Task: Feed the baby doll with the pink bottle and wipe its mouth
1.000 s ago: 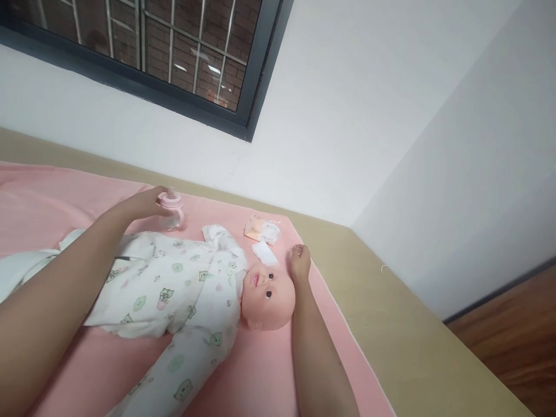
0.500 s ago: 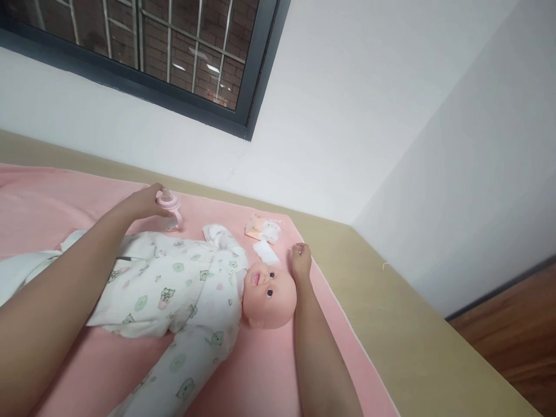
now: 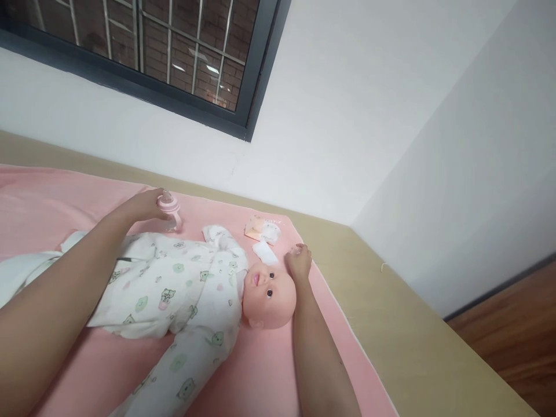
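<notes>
A baby doll (image 3: 174, 284) in a white suit printed with green animals lies on its back on the pink sheet (image 3: 256, 370), head to the right. Beyond its body, my left hand (image 3: 147, 207) is closed around a baby bottle (image 3: 169, 204) with a pink collar and handle; the teat points up and away. Just past the doll's head (image 3: 271, 295), my right hand (image 3: 300, 266) has its fingers curled around a small clear piece (image 3: 296, 251) that looks like a cap. Its exact shape is partly hidden by the fingers.
A folded white cloth or tissue (image 3: 264, 252) lies beside the doll's head, with a peach and white printed packet (image 3: 262, 229) behind it. The wooden surface (image 3: 369, 289) shows past the sheet's edge. White walls and a barred window (image 3: 182, 52) stand behind.
The fingers of my right hand have turned and shifted slightly left, so the clear piece shows more. My left hand and the bottle have barely moved.
</notes>
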Action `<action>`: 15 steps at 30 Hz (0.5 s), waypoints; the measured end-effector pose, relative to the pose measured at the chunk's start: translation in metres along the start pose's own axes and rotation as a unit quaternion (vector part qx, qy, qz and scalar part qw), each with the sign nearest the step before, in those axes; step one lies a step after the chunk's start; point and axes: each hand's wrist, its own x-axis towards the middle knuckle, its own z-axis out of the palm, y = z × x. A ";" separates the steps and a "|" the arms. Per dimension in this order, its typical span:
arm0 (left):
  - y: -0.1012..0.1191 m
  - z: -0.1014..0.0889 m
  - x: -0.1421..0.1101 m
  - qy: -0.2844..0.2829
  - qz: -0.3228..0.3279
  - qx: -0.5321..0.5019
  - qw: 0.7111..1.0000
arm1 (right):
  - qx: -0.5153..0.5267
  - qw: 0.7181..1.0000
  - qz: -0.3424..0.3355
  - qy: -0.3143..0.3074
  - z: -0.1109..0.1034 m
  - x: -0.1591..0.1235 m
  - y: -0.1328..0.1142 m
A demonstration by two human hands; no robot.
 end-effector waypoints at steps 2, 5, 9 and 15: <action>0.006 -0.003 -0.002 0.011 -0.007 0.033 0.999 | 0.002 1.000 0.003 -0.006 -0.001 -0.002 -0.001; 0.019 -0.012 -0.007 0.031 0.001 0.060 0.998 | 0.019 1.000 0.005 -0.013 -0.002 -0.002 -0.005; 0.045 -0.021 -0.016 0.034 0.062 -0.009 0.997 | 0.060 0.998 0.000 0.004 -0.010 0.004 -0.024; 0.102 -0.016 -0.045 0.012 0.146 -0.142 0.979 | 0.247 0.964 -0.092 -0.038 -0.050 -0.002 -0.105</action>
